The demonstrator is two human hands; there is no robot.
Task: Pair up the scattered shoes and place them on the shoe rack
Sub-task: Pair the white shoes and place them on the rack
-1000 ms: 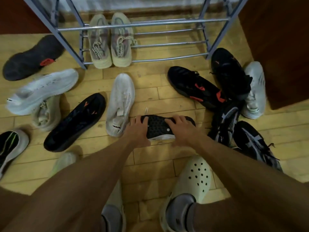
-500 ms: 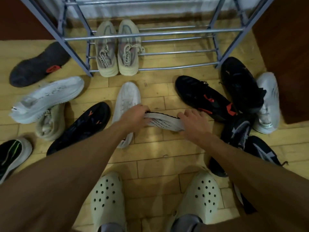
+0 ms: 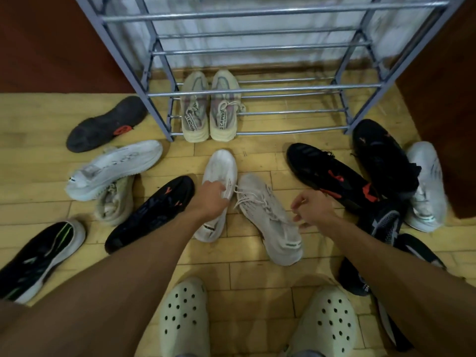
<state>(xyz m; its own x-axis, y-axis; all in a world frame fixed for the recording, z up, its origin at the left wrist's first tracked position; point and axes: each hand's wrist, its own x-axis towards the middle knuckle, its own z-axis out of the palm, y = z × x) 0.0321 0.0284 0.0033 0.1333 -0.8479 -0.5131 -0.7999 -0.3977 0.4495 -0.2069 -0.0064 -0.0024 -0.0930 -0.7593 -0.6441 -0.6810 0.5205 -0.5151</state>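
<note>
Head camera shows us two white knit lace-up sneakers lying side by side on the yellow wooden floor, just in front of the grey metal shoe rack (image 3: 164,109). Taking the rack as our landmark, the left white sneaker (image 3: 221,173) points its toe almost straight at the rack's lowest bars, while the right white sneaker (image 3: 268,217) lies slanted, its toe near its mate and its heel swung away from the rack and to the right. Both long axes run roughly toward the rack, so we judge the carry to be a short push forward.

Our left hand (image 3: 211,199) rests on the left sneaker's collar, fingers curled over its edge. Our right hand (image 3: 311,210) hovers just beside the slanted sneaker's heel end, fingers half curled and holding nothing; we cannot tell whether it touches the shoe.

A beige pair (image 3: 210,106) already sits on the rack's bottom tier.
</note>
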